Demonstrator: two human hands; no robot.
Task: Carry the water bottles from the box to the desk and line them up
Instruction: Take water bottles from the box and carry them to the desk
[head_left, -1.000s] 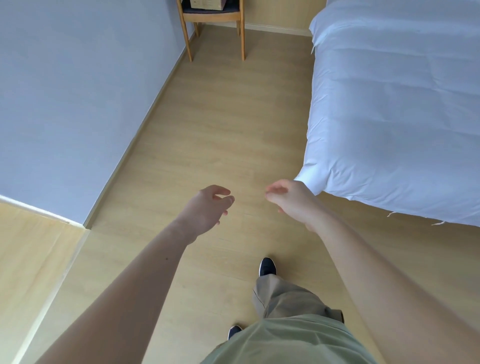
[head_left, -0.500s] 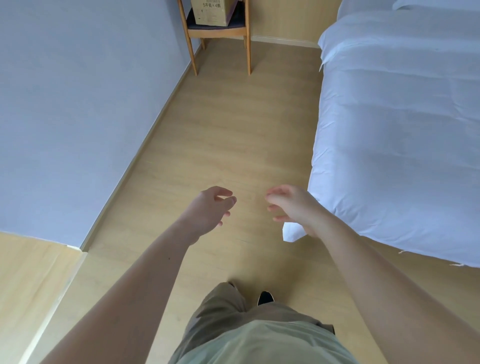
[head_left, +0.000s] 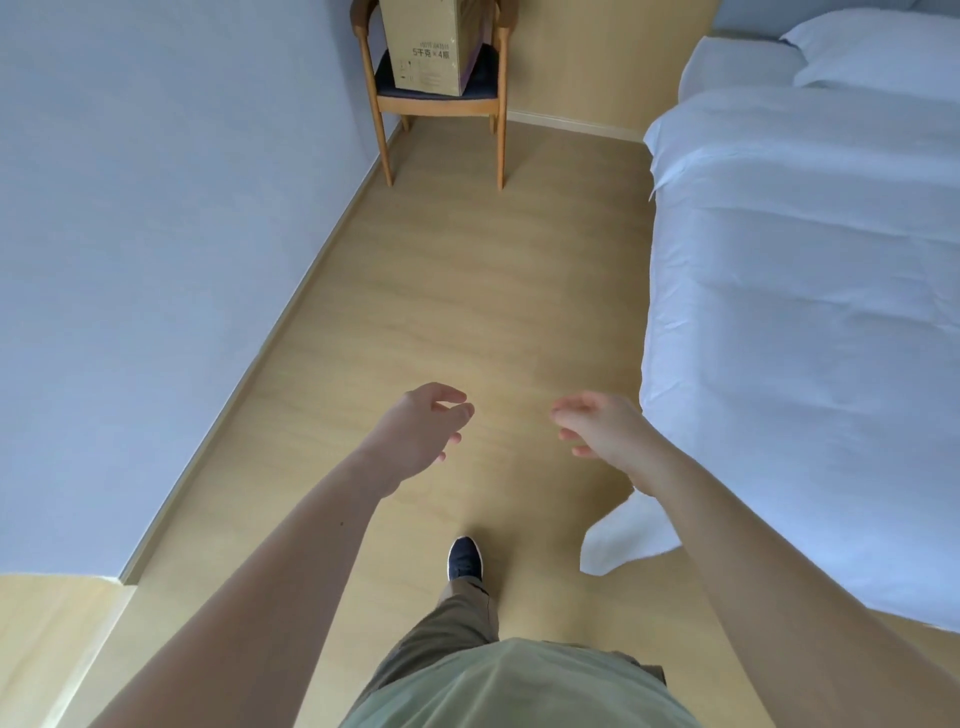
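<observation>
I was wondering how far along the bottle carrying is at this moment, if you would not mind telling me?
Nothing shows as done: no bottles and no desk are in view. In hand: nothing, since the left hand and right hand are both empty, fingers loosely curled, held out over the floor. The box sits on the chair ahead, out of reach. Left: reaching it, carrying, lining up.

The box (head_left: 435, 44) sits on a chair (head_left: 439, 104) far ahead by the left wall (head_left: 156, 234), bed (head_left: 805, 312) along the right.
</observation>
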